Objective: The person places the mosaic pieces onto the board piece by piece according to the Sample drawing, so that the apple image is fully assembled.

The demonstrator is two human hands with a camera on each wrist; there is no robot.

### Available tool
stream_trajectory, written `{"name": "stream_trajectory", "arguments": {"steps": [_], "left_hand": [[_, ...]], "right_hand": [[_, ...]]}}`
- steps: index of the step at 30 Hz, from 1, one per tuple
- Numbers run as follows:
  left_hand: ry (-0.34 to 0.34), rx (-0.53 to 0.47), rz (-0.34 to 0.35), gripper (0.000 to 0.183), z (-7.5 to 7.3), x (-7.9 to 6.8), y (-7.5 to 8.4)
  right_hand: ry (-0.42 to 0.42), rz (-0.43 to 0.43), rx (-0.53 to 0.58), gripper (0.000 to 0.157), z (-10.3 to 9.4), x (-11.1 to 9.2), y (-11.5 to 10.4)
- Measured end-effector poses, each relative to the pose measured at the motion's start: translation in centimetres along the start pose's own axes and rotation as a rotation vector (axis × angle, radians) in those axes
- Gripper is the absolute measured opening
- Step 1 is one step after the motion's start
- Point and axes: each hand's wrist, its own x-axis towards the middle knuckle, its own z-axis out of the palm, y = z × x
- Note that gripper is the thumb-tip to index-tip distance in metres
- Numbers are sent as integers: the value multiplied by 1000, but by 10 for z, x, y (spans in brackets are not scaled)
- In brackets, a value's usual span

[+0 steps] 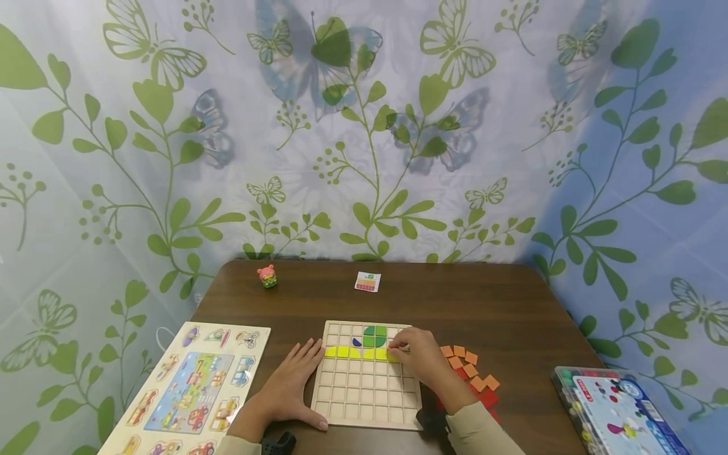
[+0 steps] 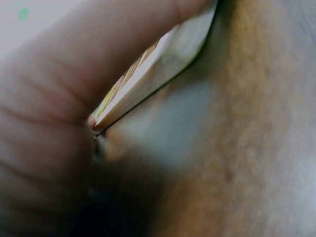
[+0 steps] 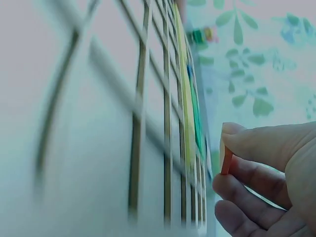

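A wooden grid board (image 1: 364, 395) lies on the table. Across its upper part run yellow tiles (image 1: 342, 352), below green pieces (image 1: 374, 337) and a dark blue piece (image 1: 356, 342). My left hand (image 1: 292, 385) rests at the board's left edge, fingers spread and thumb near the lower corner; the left wrist view shows that thumb close up beside the board's side (image 2: 148, 81). Over the board's upper right, my right hand (image 1: 423, 357) pinches a small orange tile (image 3: 226, 160) between thumb and fingers. In the right wrist view the tile is held up off the grid.
Loose orange tiles (image 1: 455, 362) and red tiles (image 1: 488, 397) lie right of the board. A picture puzzle (image 1: 256, 344) sits at the left, a clear box (image 1: 563, 379) at the right. A small pattern card (image 1: 368, 282) and a pink-headed figurine (image 1: 266, 276) are at the back.
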Motion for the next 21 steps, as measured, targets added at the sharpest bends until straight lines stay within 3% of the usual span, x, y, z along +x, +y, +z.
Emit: {"name": "stream_trajectory", "arguments": {"steps": [12, 21], "left_hand": [[10, -10, 7, 144, 2, 0, 0], [18, -3, 25, 143, -2, -1, 1]], "right_hand": [[-73, -179, 40, 4, 46, 20, -53], [-137, -255, -98, 3, 80, 31, -81]]}}
